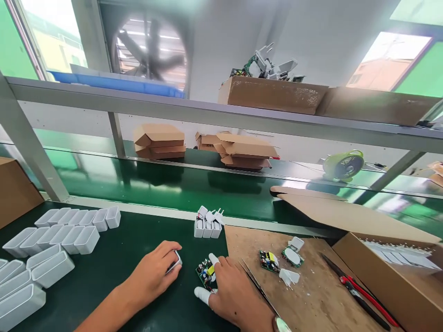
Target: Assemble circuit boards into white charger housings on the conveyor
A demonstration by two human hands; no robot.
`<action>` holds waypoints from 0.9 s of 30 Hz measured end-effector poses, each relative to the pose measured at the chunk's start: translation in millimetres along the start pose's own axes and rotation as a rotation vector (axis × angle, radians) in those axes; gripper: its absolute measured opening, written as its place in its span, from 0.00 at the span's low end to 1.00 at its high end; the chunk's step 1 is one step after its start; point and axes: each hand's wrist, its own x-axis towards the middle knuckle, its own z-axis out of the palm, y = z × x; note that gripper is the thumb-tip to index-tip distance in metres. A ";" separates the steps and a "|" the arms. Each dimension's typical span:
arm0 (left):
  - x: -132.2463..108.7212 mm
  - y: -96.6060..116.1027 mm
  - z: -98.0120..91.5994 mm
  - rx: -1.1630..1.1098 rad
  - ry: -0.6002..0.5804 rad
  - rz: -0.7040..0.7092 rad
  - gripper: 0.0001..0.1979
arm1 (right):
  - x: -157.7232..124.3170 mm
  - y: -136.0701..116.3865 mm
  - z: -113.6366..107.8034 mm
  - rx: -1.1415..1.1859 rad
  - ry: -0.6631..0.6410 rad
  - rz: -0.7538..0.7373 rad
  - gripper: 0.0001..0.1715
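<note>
My left hand (155, 269) is closed around a small white plastic case (177, 262), mostly hidden by the fingers. To its right, my right hand (230, 288), with white finger cots on thumb and forefinger, grips a green circuit board (205, 273) with a yellow part on it. Along the outer side of that hand run metal tweezers (258, 286); whether the hand touches them I cannot tell. Just beyond the hands stand several filled white cases (207, 229) with plug pieces on top. More circuit boards (269, 261) and a white plug piece (289, 277) lie on the brown board.
Rows of white cases (65, 237) stand at left on the green table. The brown work board (242, 237) carries red-and-black pliers (356, 293). An open carton (387, 281) holding white parts stands at right. Behind are a green conveyor belt (166, 184) and a shelf (194, 108).
</note>
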 end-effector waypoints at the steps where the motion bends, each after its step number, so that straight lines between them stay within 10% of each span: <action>1: 8.8 1.0 8.2 -0.015 -0.014 0.006 0.04 | -3.0 -0.6 6.0 -0.039 0.020 -0.002 0.13; 7: 21.5 1.6 14.2 -0.307 -0.092 -0.258 0.34 | -22.4 28.1 37.1 0.117 0.184 -0.086 0.09; 11: 9.8 -6.2 13.7 -0.495 -0.170 -0.406 0.48 | -12.7 35.9 33.6 0.361 0.239 -0.056 0.27; 19: 10.4 -5.8 31.3 -0.433 -0.083 -0.342 0.33 | 39.1 25.0 -10.9 0.921 0.274 -0.078 0.33; 27: 8.2 -9.2 44.0 -0.323 0.121 -0.139 0.28 | 19.0 12.9 13.3 0.506 0.506 -0.386 0.46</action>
